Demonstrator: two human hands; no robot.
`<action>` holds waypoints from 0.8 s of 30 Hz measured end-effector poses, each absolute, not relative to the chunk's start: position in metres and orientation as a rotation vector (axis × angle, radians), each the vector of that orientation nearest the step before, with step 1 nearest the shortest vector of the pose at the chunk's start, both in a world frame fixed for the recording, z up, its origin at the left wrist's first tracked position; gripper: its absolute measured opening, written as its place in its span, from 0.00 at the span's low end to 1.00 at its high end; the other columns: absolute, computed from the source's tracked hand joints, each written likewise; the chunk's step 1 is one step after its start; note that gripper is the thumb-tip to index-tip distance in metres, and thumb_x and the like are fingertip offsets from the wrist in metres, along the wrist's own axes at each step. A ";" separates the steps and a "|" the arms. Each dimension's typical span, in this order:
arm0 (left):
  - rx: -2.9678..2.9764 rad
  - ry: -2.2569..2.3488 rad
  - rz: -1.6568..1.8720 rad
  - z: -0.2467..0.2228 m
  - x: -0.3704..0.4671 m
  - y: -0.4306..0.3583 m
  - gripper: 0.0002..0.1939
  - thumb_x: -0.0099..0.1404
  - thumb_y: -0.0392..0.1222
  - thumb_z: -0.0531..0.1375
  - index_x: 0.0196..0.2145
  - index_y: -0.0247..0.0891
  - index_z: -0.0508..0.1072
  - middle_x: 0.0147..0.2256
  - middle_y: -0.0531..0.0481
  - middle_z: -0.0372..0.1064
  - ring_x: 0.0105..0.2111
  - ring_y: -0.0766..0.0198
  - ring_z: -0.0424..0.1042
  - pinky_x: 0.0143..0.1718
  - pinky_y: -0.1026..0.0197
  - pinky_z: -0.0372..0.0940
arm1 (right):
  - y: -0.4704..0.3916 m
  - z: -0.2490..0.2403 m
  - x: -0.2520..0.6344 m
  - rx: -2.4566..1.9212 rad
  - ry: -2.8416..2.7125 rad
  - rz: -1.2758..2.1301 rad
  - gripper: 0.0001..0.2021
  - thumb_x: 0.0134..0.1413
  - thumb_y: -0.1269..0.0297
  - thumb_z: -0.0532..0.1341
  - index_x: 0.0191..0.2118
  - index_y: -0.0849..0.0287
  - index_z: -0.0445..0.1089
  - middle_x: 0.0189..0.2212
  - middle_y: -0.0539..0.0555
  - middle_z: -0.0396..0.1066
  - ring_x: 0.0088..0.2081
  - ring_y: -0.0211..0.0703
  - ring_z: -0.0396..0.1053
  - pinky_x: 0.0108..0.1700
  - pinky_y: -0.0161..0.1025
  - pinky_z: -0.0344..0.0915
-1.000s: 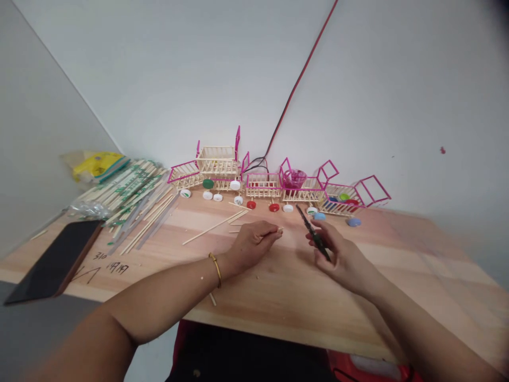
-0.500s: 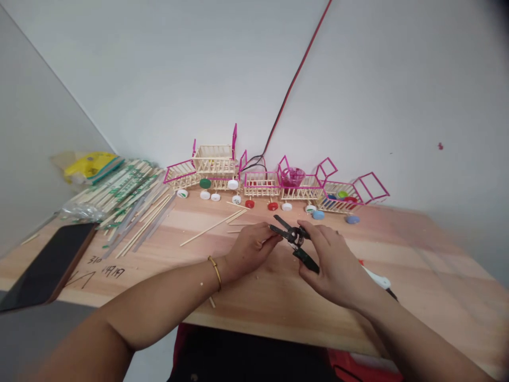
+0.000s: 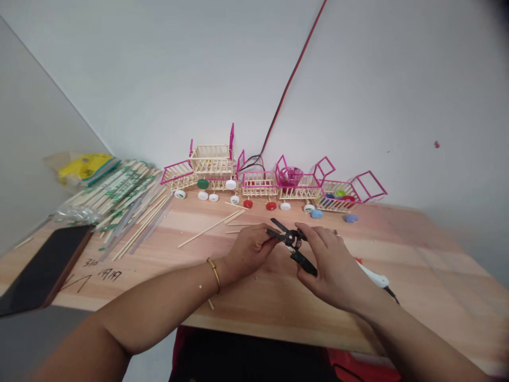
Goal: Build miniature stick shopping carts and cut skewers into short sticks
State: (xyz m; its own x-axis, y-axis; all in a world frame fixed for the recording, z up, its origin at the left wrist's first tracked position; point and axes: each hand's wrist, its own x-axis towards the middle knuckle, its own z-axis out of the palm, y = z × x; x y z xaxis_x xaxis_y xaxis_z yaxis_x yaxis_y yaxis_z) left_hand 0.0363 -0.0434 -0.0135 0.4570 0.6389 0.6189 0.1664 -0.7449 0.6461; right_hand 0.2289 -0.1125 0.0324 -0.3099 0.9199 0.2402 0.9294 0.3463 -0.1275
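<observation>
My right hand (image 3: 328,262) grips the dark handles of a pair of wire strippers (image 3: 293,240), whose jaws are spread and point up and left. The lower jaw reaches the fingertips of my left hand (image 3: 250,249). Those fingers are closed in a pinch, and whatever they hold is hidden behind them. Thin wooden sticks (image 3: 210,229) lie on the table just beyond my left hand. Behind both hands stands a row of small stick-built carts (image 3: 260,183) with magenta frames and bottle-cap wheels.
Bundled chopsticks (image 3: 123,185) and a yellow packet (image 3: 85,168) lie at the left, with a dark phone (image 3: 45,268) nearer me. A white tool (image 3: 371,275) with a black cord rests beside my right wrist. A red-and-black cable (image 3: 292,79) runs down the wall.
The whole view has shifted slightly. My hands and the spread wire strippers keep almost the same position relative to each other.
</observation>
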 end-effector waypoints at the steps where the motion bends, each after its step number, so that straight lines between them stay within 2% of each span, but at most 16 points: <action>1: 2.206 0.659 1.248 -0.013 0.036 -0.043 0.08 0.67 0.37 0.55 0.39 0.35 0.75 0.37 0.46 0.76 0.39 0.64 0.75 0.42 0.62 0.69 | -0.111 0.032 0.230 -1.639 -2.356 -0.056 0.35 0.46 0.65 0.58 0.62 0.60 0.50 0.49 0.65 0.65 0.49 0.60 0.63 0.50 0.55 0.60; 10: 2.106 0.586 1.190 -0.013 0.040 -0.046 0.09 0.67 0.38 0.54 0.40 0.36 0.74 0.38 0.46 0.75 0.39 0.64 0.74 0.42 0.62 0.67 | -0.099 0.021 0.251 -1.422 -2.479 -0.020 0.34 0.49 0.66 0.59 0.62 0.62 0.48 0.48 0.66 0.65 0.48 0.58 0.64 0.48 0.54 0.64; 13: 1.915 0.626 1.072 -0.014 0.043 -0.048 0.08 0.66 0.38 0.56 0.37 0.36 0.74 0.34 0.48 0.74 0.36 0.65 0.72 0.40 0.63 0.65 | -0.100 0.017 0.256 -1.402 -2.476 0.032 0.33 0.51 0.65 0.59 0.62 0.62 0.48 0.48 0.66 0.65 0.48 0.57 0.64 0.48 0.53 0.65; 18: 1.505 0.608 0.941 -0.014 0.046 -0.046 0.08 0.62 0.42 0.59 0.34 0.33 0.72 0.26 0.54 0.64 0.27 0.70 0.62 0.31 0.66 0.58 | -0.099 0.016 0.252 -1.439 -2.394 0.182 0.31 0.52 0.66 0.58 0.61 0.60 0.48 0.49 0.65 0.65 0.49 0.55 0.65 0.49 0.52 0.66; 24: 1.348 0.476 0.891 -0.006 0.039 -0.042 0.14 0.62 0.48 0.60 0.33 0.33 0.71 0.24 0.56 0.58 0.24 0.73 0.54 0.29 0.66 0.51 | -0.097 0.021 0.240 -1.413 -2.333 0.204 0.36 0.47 0.70 0.59 0.63 0.58 0.46 0.50 0.63 0.63 0.50 0.56 0.64 0.51 0.53 0.64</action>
State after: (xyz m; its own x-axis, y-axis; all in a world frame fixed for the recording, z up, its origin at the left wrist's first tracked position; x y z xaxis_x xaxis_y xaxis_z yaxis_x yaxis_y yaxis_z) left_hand 0.0393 -0.0423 -0.0056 0.5996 0.7772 0.1906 -0.2739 -0.0245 0.9614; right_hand 0.2402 -0.0969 0.0208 -0.4066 0.8749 0.2631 0.8159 0.4773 -0.3264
